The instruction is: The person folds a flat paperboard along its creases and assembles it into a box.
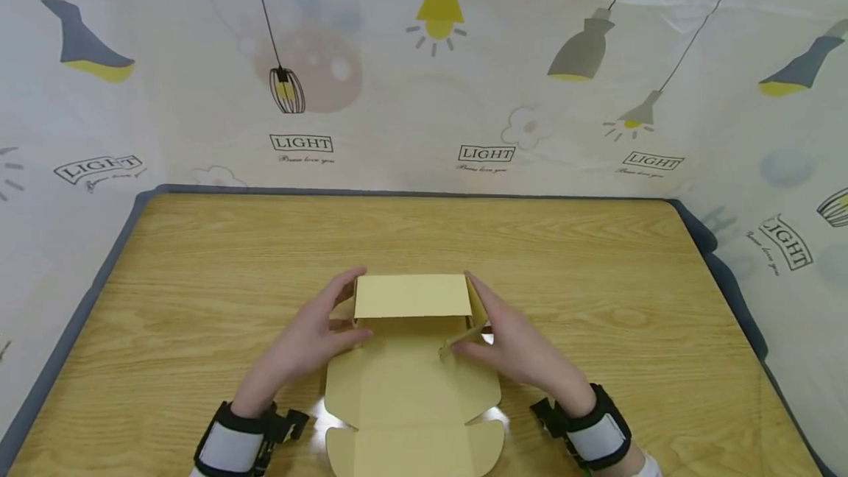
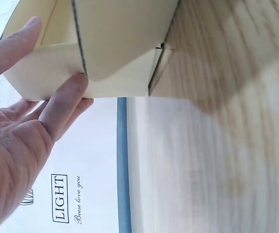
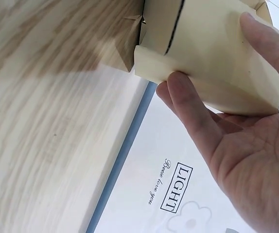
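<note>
A tan cardboard box point(image 1: 411, 389), partly folded, lies on the table in front of me. Its far panel point(image 1: 412, 297) is raised, while the near part with rounded side flaps spreads flat. My left hand point(image 1: 314, 333) grips the far left corner, thumb on the near side and fingers behind. At the far right, my right hand point(image 1: 520, 344) holds a side flap point(image 1: 477, 308) that slants inward. Both wrist views show the cardboard wall point(image 2: 125, 39) between thumb and fingers; the right thumb presses the panel's face point(image 3: 207, 43).
The wood-grain table point(image 1: 596, 263) has a grey-blue edge strip point(image 1: 411, 192) along its back and sides. Behind it hangs a pale sheet point(image 1: 397, 94) printed with lamps and the word LIGHT. Black straps with white pads point(image 1: 232, 447) sit around both wrists.
</note>
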`<state>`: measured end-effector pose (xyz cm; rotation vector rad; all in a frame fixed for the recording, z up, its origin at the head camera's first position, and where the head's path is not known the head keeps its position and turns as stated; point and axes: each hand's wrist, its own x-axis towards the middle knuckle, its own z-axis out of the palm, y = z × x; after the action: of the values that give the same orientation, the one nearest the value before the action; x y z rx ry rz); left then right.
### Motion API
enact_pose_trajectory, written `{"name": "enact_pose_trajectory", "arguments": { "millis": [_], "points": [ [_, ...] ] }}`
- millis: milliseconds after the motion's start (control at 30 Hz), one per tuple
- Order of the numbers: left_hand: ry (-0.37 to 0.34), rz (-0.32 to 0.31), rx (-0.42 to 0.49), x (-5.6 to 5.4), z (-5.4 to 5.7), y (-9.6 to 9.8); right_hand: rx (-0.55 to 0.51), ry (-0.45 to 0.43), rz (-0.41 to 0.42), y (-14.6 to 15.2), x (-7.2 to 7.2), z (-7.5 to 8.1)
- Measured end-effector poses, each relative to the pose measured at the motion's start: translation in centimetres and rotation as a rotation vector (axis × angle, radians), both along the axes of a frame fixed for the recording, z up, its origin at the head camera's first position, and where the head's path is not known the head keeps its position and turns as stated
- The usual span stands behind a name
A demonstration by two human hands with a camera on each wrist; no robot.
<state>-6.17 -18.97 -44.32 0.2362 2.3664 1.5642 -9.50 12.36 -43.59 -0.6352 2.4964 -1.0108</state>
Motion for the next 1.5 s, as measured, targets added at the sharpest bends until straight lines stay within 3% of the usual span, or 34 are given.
{"name": "enact_pose_trajectory", "arguments": {
  "millis": [667, 1100, 1300, 1500],
  "points": [
    [0.034, -0.016, -0.014, -0.1, -0.5, 0.8, 0.047, 0.14, -0.058, -0.5, 0.0, -0.6],
    [0.079, -0.014, -0.036, 0.2, -0.5, 1.8, -0.013, 0.215, -0.093, -0.8, 0.2, -1.0],
    [0.046, -0.007, -0.045, 0.3, -0.3, 2.3, 0.004, 0.23, -0.134, -0.7, 0.1, -1.1],
    [0.036, -0.006, -0.041, 0.4, -0.2, 2.5, 0.029, 0.307, -0.14, -0.7, 0.1, -1.2]
  ]
}}
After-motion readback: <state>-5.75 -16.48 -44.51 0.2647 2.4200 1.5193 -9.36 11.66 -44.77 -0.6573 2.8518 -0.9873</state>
